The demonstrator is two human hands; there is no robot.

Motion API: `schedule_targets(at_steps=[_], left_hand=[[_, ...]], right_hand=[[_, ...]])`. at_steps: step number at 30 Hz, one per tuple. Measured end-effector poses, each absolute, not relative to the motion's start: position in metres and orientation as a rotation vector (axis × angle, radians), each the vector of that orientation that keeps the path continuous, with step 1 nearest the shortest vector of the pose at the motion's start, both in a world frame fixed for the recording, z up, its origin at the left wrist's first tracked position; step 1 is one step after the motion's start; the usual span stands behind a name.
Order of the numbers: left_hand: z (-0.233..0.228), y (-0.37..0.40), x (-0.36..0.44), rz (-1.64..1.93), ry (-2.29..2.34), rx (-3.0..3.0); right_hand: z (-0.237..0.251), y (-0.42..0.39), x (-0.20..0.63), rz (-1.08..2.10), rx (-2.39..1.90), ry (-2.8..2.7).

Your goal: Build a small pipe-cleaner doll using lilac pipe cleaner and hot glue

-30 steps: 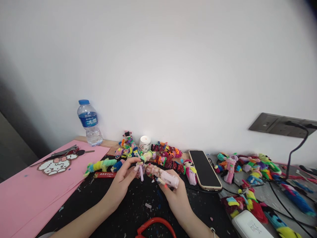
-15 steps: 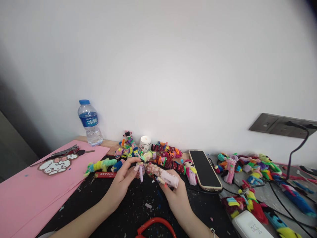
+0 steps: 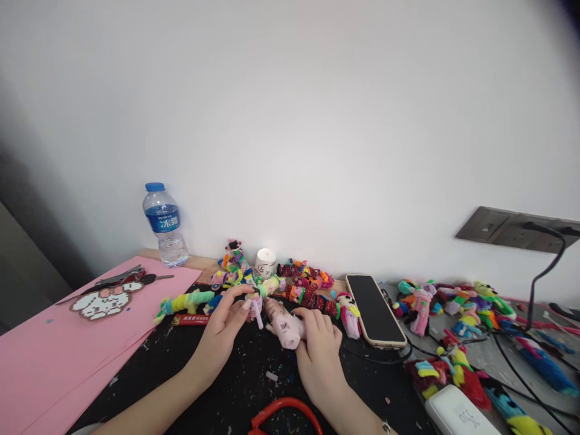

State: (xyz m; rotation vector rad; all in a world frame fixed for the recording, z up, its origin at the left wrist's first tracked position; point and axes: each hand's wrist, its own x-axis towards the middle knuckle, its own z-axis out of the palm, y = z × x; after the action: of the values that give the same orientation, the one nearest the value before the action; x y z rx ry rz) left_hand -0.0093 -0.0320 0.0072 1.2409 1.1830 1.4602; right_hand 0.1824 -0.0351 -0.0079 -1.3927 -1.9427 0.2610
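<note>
Fingers of the left hand (image 3: 222, 329) pinch the pale lilac strip end of a small pink fuzzy pipe-cleaner doll (image 3: 276, 317) that the right hand (image 3: 319, 350) clasps just above the black table (image 3: 235, 386), apparently mid-assembly beside many finished colourful dolls (image 3: 308, 284).

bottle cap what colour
Blue; the bottle cap shows best in the head view.
</note>
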Motion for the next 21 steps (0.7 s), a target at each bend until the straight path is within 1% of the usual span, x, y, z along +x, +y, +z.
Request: schedule_targets(at_steps=[4,11,21], left_hand=[[0.009,-0.033,-0.008,1.487,1.165,1.352],[0.010,-0.037,-0.006,1.484,1.152,1.585],[0.011,-0.045,-0.006,1.289,1.097,1.804]], right_hand=[[-0.002,-0.040,0.181,0.262,-1.347,-2.007],[0.012,-0.049,0.180,0.349,-1.075,-2.079],[0.014,-0.056,0.179,0.371,-0.950,-2.180]])
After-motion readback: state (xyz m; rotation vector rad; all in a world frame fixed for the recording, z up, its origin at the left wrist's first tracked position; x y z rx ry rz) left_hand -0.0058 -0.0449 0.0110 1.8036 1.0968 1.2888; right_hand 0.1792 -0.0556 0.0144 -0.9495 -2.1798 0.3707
